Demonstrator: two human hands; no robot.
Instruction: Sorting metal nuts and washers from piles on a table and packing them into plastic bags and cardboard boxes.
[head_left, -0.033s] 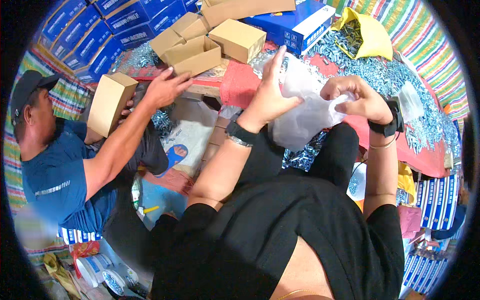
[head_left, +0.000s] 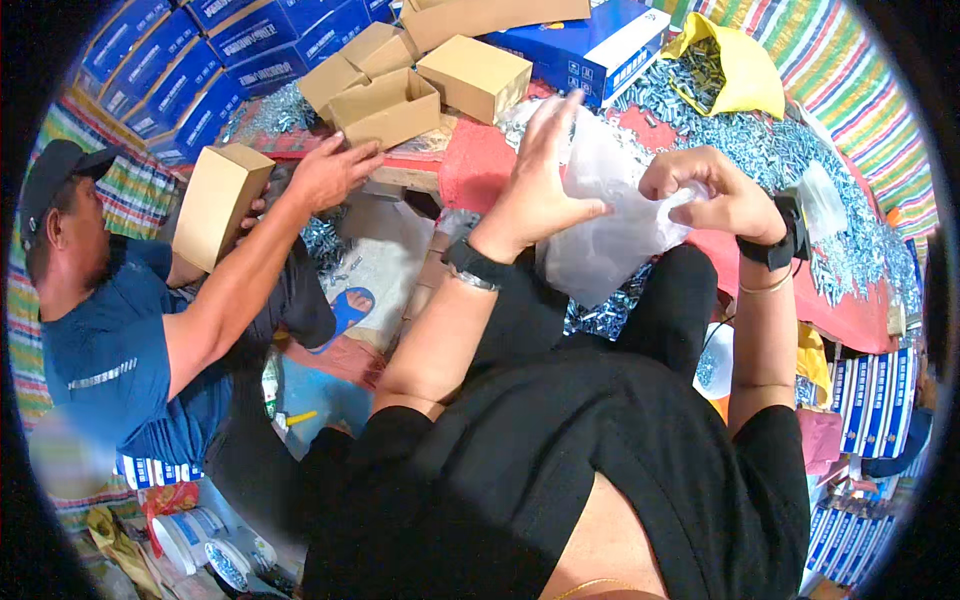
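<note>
A thin white translucent plastic bag (head_left: 612,225) hangs in front of me above my knees. My right hand (head_left: 718,195) pinches its upper right edge between thumb and curled fingers. On the bag's left side, my left hand (head_left: 538,185) is open, its thumb stretched toward the plastic and its fingers pointing up and away. Whether that palm touches the bag I cannot tell. Below the bag, small shiny metal pieces (head_left: 600,312) show between my knees. Many more metal pieces (head_left: 740,150) lie heaped on the red-covered table (head_left: 475,165).
At my left a seated co-worker (head_left: 130,330) holds a brown carton (head_left: 222,205) and reaches toward an open carton (head_left: 388,108). A blue box (head_left: 590,45) and yellow sack (head_left: 750,75) stand at the back. A clear plastic tub (head_left: 820,212) lies right, stacked blue boxes (head_left: 265,45) far left.
My left hand's wrist has shifted slightly left while its fingers tilt a little right. The co-worker's reaching hand has moved slightly left. My right hand keeps its pinch on the bag.
</note>
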